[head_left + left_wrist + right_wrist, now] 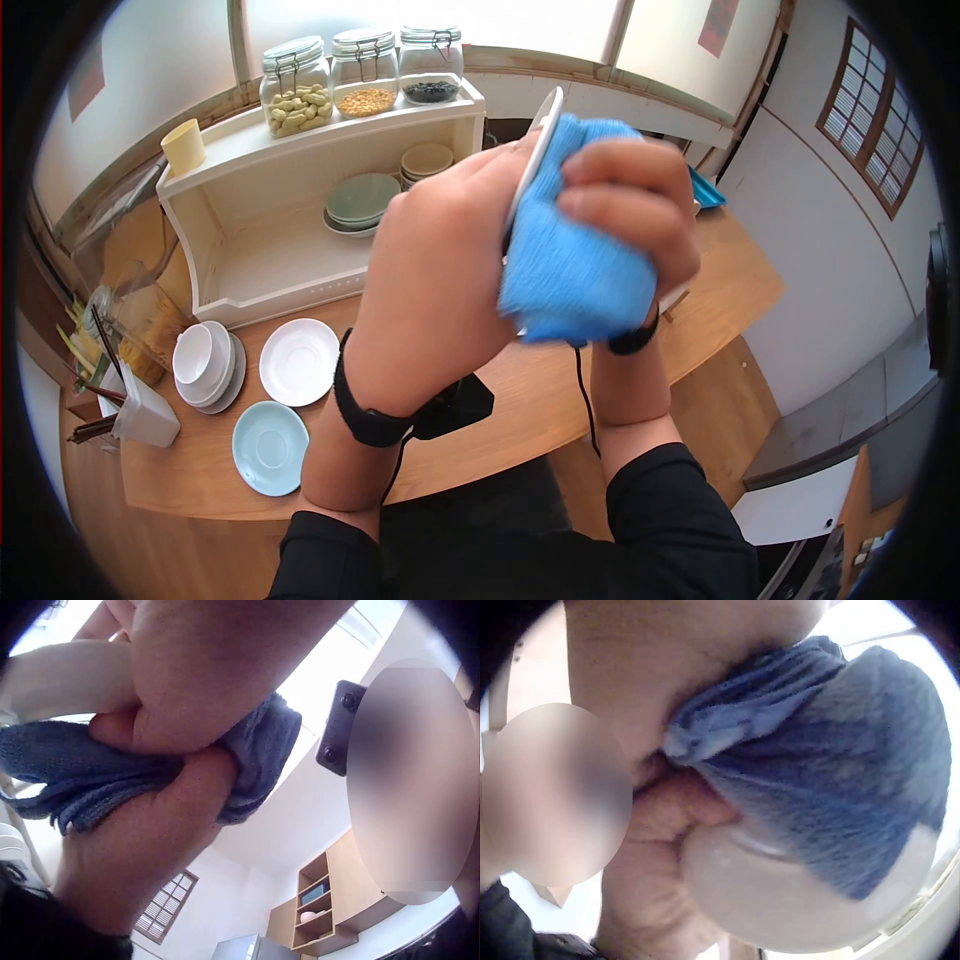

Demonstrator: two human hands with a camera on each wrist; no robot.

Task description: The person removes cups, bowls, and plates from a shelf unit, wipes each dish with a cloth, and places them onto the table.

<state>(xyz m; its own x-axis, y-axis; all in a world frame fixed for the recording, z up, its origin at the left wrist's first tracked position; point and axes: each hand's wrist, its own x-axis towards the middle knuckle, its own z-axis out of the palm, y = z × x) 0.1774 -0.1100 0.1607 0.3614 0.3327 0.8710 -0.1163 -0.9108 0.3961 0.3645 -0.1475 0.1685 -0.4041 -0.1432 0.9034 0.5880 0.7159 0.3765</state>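
Note:
My left hand (440, 250) grips a white plate (802, 907), held up on edge above the table, so the head view shows mainly its thin rim. In the right wrist view the plate's underside has a raised foot ring. A blue cloth (575, 265) lies folded against the plate, bunched in my right hand (635, 200), whose fingers curl over it. The left thumb presses on the plate near the cloth (97, 772) in the left wrist view. Much of the plate is hidden behind the cloth and the left hand.
On the wooden table (440, 465) stand a light blue plate (270, 450), a white plate (300, 362), stacked white dishes (200, 365) and a chopstick holder (150, 415). Behind, a white shelf (255, 255) holds green dishes (362, 198), with glass jars (297, 90) and a yellow cup (184, 147) on top.

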